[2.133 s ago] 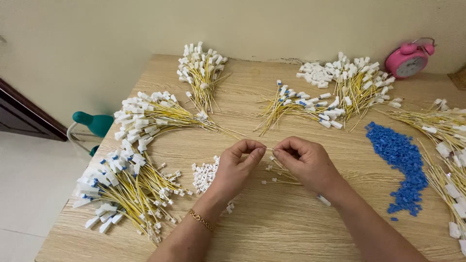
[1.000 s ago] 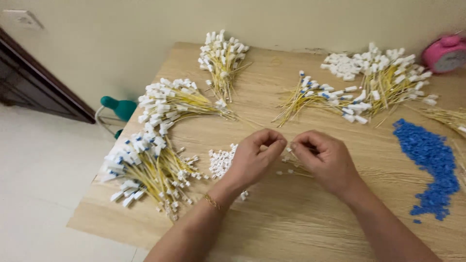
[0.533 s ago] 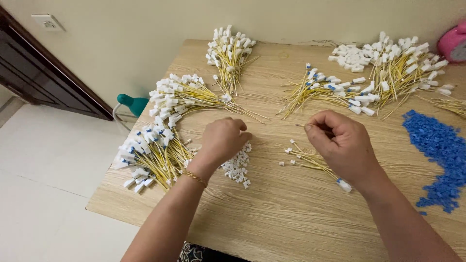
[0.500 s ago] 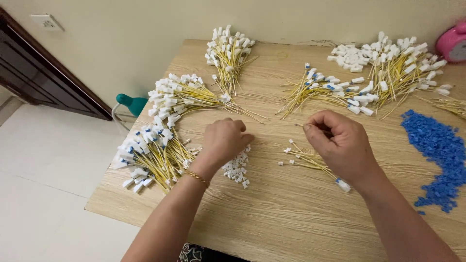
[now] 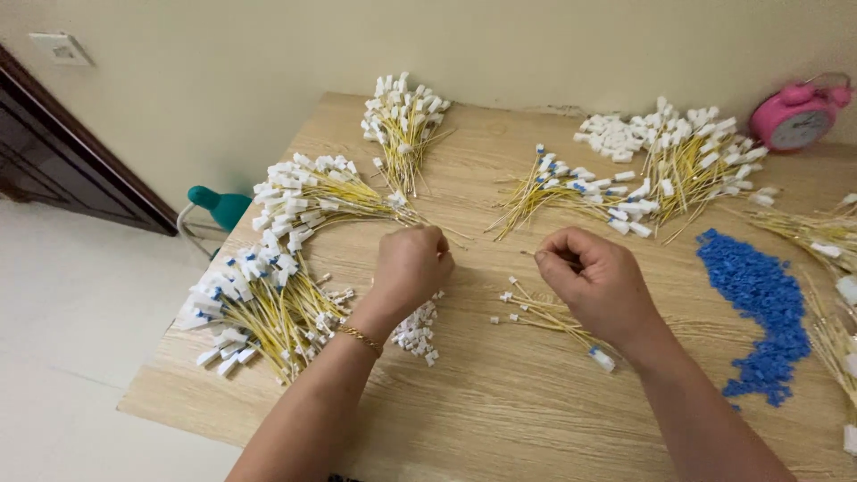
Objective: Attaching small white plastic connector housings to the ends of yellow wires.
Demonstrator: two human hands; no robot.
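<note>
Two bare hands, the left hand [image 5: 411, 265] and the right hand [image 5: 596, 284]; one light wooden table [image 5: 500, 402]; one round pink alarm clock [image 5: 797, 113]; one heap of small blue plastic pieces [image 5: 754, 312]; one small pile of loose white plastic connectors [image 5: 417, 330]; several fanned bundles of yellow wires with white plugs [image 5: 268, 299], the exact number hard to tell at the right edge.

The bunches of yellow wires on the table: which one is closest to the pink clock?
The big bunch at the back right, with white plugs fanned out on top. It lies just left of the pink clock; the other bunches sit farther left or nearer the person.

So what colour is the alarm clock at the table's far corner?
Pink alarm clock, clearest in the head view.
</note>
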